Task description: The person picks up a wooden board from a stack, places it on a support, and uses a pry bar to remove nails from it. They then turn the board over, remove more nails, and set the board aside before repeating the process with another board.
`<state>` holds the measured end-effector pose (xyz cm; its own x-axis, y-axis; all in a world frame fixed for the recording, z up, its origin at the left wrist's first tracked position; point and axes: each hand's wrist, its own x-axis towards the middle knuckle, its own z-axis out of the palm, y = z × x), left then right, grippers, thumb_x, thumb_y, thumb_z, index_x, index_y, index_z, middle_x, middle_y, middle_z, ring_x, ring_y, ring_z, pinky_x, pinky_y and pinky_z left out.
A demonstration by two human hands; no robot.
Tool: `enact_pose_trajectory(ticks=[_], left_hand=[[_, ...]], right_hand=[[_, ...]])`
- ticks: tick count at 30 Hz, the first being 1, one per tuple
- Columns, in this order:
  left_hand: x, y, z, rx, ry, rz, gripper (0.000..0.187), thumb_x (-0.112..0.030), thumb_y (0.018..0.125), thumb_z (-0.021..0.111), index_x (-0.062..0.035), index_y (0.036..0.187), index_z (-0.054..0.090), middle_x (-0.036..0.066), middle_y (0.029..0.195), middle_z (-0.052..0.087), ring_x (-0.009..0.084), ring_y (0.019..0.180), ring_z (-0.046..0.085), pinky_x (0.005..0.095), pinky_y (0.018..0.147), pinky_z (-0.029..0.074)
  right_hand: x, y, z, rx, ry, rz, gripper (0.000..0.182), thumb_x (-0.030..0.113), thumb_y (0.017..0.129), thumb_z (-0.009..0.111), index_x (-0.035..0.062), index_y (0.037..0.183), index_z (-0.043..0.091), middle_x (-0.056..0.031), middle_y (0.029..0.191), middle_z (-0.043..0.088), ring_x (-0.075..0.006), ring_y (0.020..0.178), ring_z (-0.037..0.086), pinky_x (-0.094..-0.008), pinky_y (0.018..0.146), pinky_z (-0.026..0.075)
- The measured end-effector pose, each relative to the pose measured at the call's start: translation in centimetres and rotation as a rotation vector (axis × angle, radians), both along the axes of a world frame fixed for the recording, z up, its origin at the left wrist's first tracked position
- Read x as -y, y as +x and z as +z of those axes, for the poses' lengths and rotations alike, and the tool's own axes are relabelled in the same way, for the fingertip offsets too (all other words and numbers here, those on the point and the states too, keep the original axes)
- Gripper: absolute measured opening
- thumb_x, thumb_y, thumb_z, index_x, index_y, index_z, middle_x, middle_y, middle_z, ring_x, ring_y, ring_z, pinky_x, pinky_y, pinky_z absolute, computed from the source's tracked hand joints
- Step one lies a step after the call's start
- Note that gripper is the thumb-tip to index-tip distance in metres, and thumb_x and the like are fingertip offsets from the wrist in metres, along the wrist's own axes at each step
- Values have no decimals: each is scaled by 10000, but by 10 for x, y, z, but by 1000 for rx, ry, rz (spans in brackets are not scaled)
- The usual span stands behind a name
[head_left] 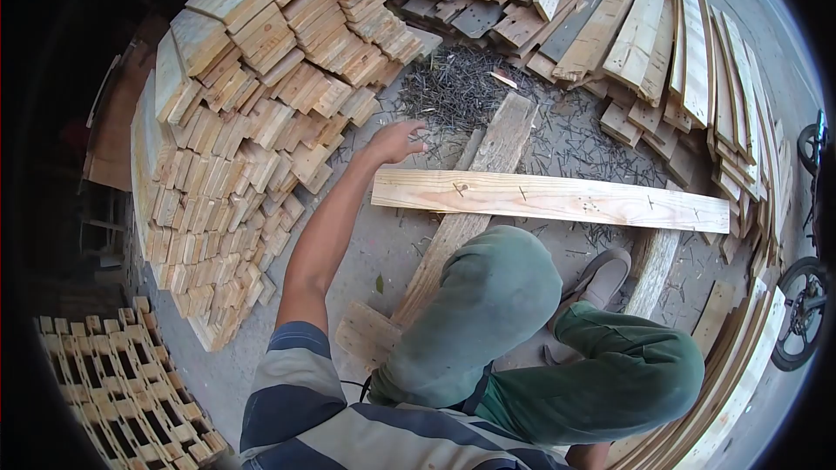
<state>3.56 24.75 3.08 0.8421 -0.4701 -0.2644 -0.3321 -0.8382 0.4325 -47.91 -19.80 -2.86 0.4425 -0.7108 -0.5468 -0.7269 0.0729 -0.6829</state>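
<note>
My left hand [398,141] reaches out over the ground beside a heap of loose nails [457,87]. Its fingers and thumb are apart, and nothing shows between them. Just below the hand, a pale plank [557,198] lies crosswise in front of my knees, with several nails standing out of its face. Two rough wooden beams support it, a left beam [501,139] and a right beam [655,270]. My right hand is out of sight; only a bit of skin shows under my right leg at the bottom edge.
Tall stacks of short boards [252,122] rise on the left. Longer boards [644,35] are piled at the back and right, beside more boards [740,374]. Slatted wooden pieces [131,383] lie at lower left. Scattered nails [575,139] cover the ground; a motorbike wheel [799,313] stands far right.
</note>
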Motion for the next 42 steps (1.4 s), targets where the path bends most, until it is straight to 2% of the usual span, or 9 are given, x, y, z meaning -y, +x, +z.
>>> enact_pose_trajectory(ticks=[8, 13, 27, 34, 35, 37, 39, 41, 42], left_hand=[[98, -87, -24, 63, 34, -264, 804, -374, 797, 761, -64, 1445, 399, 187, 1470, 428, 371, 1348, 405, 476, 1089, 348], [110, -120, -36, 129, 104, -223, 1046, -332, 650, 868, -83, 1495, 303, 146, 1490, 377, 340, 1393, 329, 481, 1117, 269], [112, -121, -51, 172, 98, -218, 1124, -267, 559, 907, -85, 1491, 305, 134, 1459, 411, 323, 1379, 349, 475, 1125, 251], [175, -129, -40, 244, 184, -387, 1146, -455, 618, 864, -70, 1510, 256, 238, 1522, 276, 444, 1402, 246, 568, 1134, 176], [190, -126, -41, 251, 176, -396, 1146, -455, 618, 864, -70, 1510, 256, 238, 1522, 276, 444, 1402, 246, 568, 1134, 176], [221, -119, -45, 267, 52, -530, 1168, -478, 622, 855, -44, 1512, 235, 259, 1501, 298, 440, 1412, 245, 524, 1145, 187], [250, -113, -44, 323, 45, -562, 1156, -431, 643, 856, -28, 1513, 208, 247, 1479, 332, 435, 1365, 317, 539, 1110, 235], [267, -107, -47, 40, 42, -569, 1163, -402, 639, 862, -22, 1512, 194, 258, 1406, 402, 421, 1291, 411, 517, 1071, 310], [266, -107, -51, 105, 36, -579, 1157, -374, 630, 869, -17, 1504, 199, 246, 1346, 457, 411, 1219, 477, 505, 1027, 365]], right_hand=[[-26, 11, -10, 62, -27, -364, 261, 197, 874, 650, 70, 671, 545, 4, 505, 449, -117, 403, 402, -329, 396, 294], [-11, 22, -45, 86, 1, -409, 272, 202, 874, 657, 68, 665, 547, 3, 506, 456, -115, 406, 406, -328, 398, 294], [1, 31, -89, 244, -123, -576, 302, 216, 876, 675, 60, 649, 551, 2, 508, 475, -112, 415, 419, -328, 403, 294], [5, 34, -73, 235, -438, -483, 455, 255, 873, 703, 45, 520, 509, 19, 462, 451, -92, 414, 412, -333, 406, 279], [8, 29, -88, 239, -446, -494, 455, 255, 873, 703, 45, 520, 509, 19, 462, 451, -92, 414, 412, -333, 406, 279], [18, 10, -111, 147, -185, -381, 346, 304, 881, 706, 2, 736, 622, -82, 664, 604, -148, 599, 571, -348, 528, 420], [9, -14, -107, 122, -245, -397, 340, 305, 881, 707, 1, 755, 620, -88, 684, 606, -154, 619, 573, -351, 543, 422], [-16, -90, -115, 53, -346, -412, 331, 307, 879, 708, 0, 794, 618, -100, 726, 608, -167, 659, 577, -357, 575, 427], [-20, -132, -119, 20, -397, -416, 329, 308, 878, 709, 0, 813, 617, -106, 747, 609, -173, 679, 579, -360, 590, 430]])
